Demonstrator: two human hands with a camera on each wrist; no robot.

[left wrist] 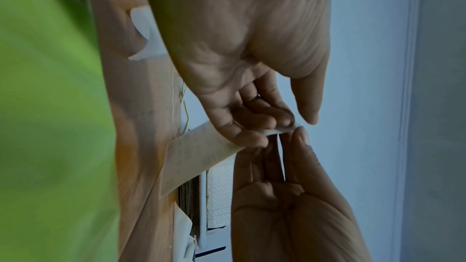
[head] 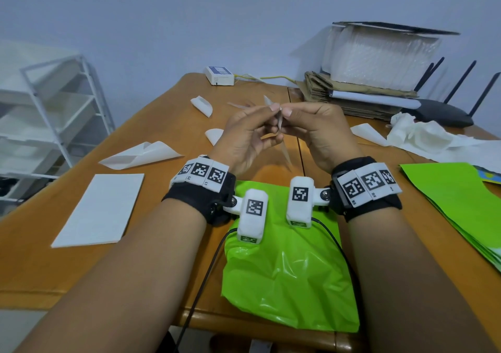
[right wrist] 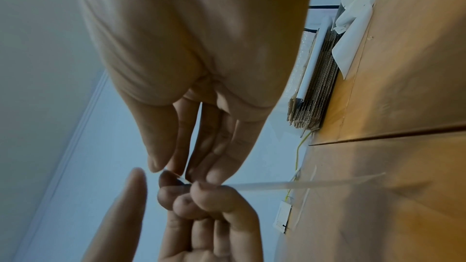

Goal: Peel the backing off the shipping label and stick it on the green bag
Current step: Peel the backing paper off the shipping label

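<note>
1. Across the scene stretches a wooden table (head: 162,103), with a rack of white trays (head: 48,114) off to its left.
2. At the near edge lies the green bag (head: 287,279), crumpled, below both wrists.
3. Further green bags (head: 455,198) are stacked flat at the right; a white pad (head: 100,209) lies at the left.
4. Held up over the table's middle, the left hand (head: 244,138) and right hand (head: 317,133) meet fingertip to fingertip.
5. Both pinch the top corner of the shipping label (left wrist: 199,156) (seen edge-on from the head view), which hangs clear of the bag; its print shows only in the left wrist view.
</note>
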